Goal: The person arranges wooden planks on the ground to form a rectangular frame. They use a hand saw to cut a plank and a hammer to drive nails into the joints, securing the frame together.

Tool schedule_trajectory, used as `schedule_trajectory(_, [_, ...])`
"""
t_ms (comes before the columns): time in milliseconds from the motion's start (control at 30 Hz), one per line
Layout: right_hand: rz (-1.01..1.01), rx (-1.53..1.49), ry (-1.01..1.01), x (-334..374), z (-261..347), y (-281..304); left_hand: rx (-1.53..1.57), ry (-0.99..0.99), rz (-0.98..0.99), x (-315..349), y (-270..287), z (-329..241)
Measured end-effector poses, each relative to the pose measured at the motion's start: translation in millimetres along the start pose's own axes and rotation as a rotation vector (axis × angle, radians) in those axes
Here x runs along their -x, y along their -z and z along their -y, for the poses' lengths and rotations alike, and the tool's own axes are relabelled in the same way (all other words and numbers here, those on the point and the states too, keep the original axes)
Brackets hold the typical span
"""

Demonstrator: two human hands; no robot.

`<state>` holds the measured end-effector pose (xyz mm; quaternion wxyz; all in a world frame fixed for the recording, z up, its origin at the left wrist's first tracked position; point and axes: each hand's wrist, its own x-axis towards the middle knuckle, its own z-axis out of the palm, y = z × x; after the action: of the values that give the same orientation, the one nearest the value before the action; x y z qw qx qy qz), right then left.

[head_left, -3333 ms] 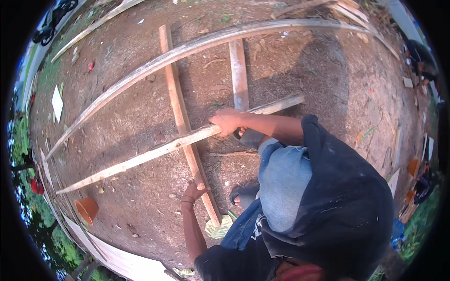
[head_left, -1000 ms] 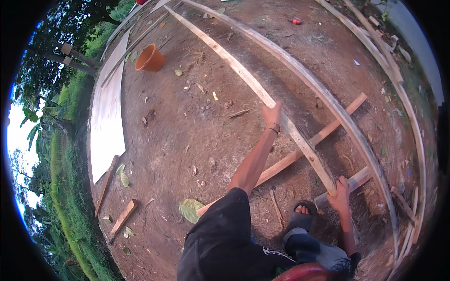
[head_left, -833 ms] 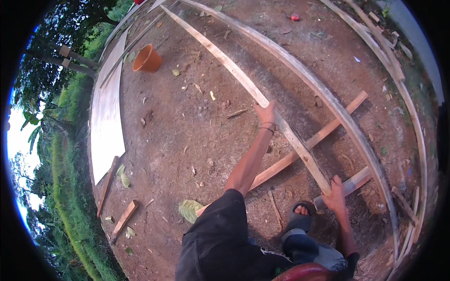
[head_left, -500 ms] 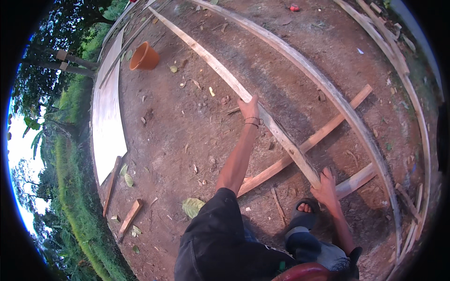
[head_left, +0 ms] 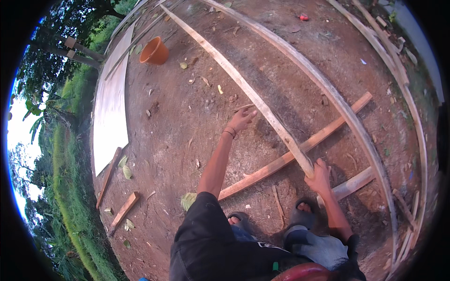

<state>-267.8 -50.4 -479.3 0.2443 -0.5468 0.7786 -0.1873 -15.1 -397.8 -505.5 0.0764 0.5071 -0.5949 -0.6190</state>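
Observation:
A long, narrow wooden plank [head_left: 243, 86] runs from the far left toward my feet, crossing over a shorter wooden beam [head_left: 276, 167] on the ground. My right hand [head_left: 320, 177] grips the plank's near end, its fingers wrapped round the edge. Just left of the plank, my left hand [head_left: 243, 119] is off the wood, fingers apart and holding nothing. A second long timber [head_left: 323, 84] lies to the right, across the far part of the short beam and over another short beam [head_left: 354, 184] by my right hand.
An orange bucket [head_left: 154, 51] stands at the far left, near a pale flat sheet [head_left: 112, 117]. Two short wood pieces [head_left: 109, 177] lie closer on that side. More long timbers [head_left: 415, 112] line the right edge. My sandalled feet [head_left: 302, 214] stand on the dirt ground.
My left hand has let go of the plank and moved left, its fingers opening. My right hand keeps its hold on the near end, which has shifted slightly left and toward me.

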Motion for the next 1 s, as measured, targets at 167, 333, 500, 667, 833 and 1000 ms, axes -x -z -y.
schedule_trajectory(167, [0.044,0.037,-0.047,0.9,1.5,12.4,-0.676,-0.177,0.344,58.2,-51.1,35.8])
schedule_trajectory(333, [-0.004,0.069,-0.012,-0.9,-4.8,-0.3,-0.875,-0.496,0.397,107.8,-109.6,75.9])
schedule_trajectory(500, [0.061,0.060,-0.080,-4.5,0.4,-4.3,-0.992,-0.433,0.202,123.7,-126.7,92.8])
schedule_trajectory(667, [0.103,0.133,-0.173,2.5,-5.5,-7.1,-1.000,-0.463,0.227,122.8,-134.7,88.8])
schedule_trajectory(833, [0.031,0.026,-0.151,25.2,23.9,-1.4,-1.110,-0.425,0.325,118.0,-106.9,113.7])
schedule_trajectory(1000, [-0.115,0.037,-0.162,57.5,1.9,15.3,-1.025,-0.442,0.349,134.2,-100.8,86.8])
